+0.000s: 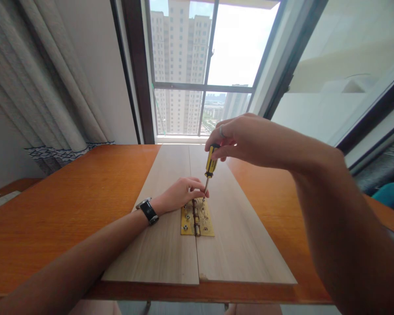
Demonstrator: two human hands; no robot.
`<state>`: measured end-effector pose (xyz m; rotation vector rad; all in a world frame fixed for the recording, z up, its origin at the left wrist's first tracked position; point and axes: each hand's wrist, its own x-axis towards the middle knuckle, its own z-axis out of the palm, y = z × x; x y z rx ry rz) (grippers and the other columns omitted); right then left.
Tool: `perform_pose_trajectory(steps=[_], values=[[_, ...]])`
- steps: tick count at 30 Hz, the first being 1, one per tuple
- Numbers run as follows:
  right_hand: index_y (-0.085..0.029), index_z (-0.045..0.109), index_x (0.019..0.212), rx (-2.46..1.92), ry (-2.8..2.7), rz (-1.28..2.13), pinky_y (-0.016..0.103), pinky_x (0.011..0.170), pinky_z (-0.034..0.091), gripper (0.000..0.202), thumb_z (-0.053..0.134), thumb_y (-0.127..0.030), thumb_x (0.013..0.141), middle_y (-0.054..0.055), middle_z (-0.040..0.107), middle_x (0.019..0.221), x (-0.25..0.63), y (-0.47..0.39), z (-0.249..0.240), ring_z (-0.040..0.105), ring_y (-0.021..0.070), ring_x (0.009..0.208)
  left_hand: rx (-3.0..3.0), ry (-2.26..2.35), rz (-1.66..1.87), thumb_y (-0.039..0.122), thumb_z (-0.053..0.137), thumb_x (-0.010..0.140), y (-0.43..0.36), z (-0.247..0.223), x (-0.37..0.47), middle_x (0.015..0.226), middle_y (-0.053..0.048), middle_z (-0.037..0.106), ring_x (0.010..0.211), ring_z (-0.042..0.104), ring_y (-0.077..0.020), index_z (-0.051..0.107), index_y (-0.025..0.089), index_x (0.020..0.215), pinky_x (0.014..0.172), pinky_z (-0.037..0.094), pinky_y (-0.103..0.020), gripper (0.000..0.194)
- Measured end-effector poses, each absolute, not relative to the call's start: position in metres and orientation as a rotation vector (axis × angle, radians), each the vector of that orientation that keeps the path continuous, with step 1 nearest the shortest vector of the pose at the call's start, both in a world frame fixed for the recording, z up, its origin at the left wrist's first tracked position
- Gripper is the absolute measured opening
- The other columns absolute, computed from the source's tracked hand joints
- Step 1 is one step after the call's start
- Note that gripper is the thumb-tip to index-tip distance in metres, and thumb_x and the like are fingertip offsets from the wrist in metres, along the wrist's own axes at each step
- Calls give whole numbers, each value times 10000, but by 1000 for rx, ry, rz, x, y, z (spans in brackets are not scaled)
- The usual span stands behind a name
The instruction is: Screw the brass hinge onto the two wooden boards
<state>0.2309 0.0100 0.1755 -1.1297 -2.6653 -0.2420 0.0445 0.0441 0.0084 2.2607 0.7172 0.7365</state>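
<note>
A brass-coloured hinge (197, 223) lies flat across the seam between two pale wooden boards. Several screws stand in its left leaf, and bare holes show in the lower part of its right leaf. My right hand (231, 135) grips a yellow and black screwdriver (211, 162) by the handle, held nearly upright. The screwdriver's tip meets a screw (203, 200) at the top of the right leaf. Around that tip, the fingers of my left hand (187, 192) are pinched close to the shaft and screw; what exactly they hold is too small to make out.
The left board (151, 253) and right board (243, 253) rest side by side on an orange-brown wooden table (68, 210). A window (203, 83) is beyond the far edge. Grey curtains (46, 78) hang at the left, and a teal item (392, 195) sits at the right.
</note>
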Motion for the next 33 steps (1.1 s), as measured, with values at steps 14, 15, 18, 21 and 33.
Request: perform_pose_trajectory(steps=[14, 15, 18, 21, 33], values=[[-281, 739, 1048, -993, -2661, -113, 336, 833, 448, 252, 543, -278, 890, 10, 739, 1044, 240, 8, 175, 651, 220, 957, 2269, 707, 711, 312, 517, 949, 45, 7, 44, 936, -57, 638, 883, 586, -172, 734, 168, 900, 834, 458, -290, 265], [-283, 752, 1006, -1015, -2655, -132, 337, 825, 449, 239, 547, -270, 883, 7, 746, 1011, 240, 8, 176, 656, 222, 939, 2267, 709, 713, 312, 518, 949, 45, 7, 44, 937, -57, 633, 883, 587, -172, 734, 169, 901, 835, 460, -291, 264], [-271, 764, 915, -1088, -2620, -187, 330, 780, 444, 213, 559, -248, 864, 6, 756, 928, 240, 10, 176, 658, 218, 868, 2264, 704, 724, 300, 516, 951, 45, 7, 44, 933, -54, 619, 879, 588, -169, 732, 169, 901, 833, 459, -290, 257], [-246, 758, 869, -1111, -2622, -257, 334, 732, 425, 176, 584, -267, 849, 12, 751, 876, 239, 14, 175, 642, 210, 796, 2260, 691, 727, 290, 512, 953, 44, 8, 44, 928, -51, 607, 877, 589, -166, 733, 170, 895, 832, 456, -287, 259], [-225, 743, 811, -1131, -2660, -323, 330, 682, 378, 164, 622, -332, 840, 10, 715, 756, 239, 18, 174, 606, 187, 700, 2261, 671, 732, 281, 544, 946, 43, 8, 44, 958, -57, 604, 945, 590, -175, 737, 168, 897, 878, 453, -282, 229]])
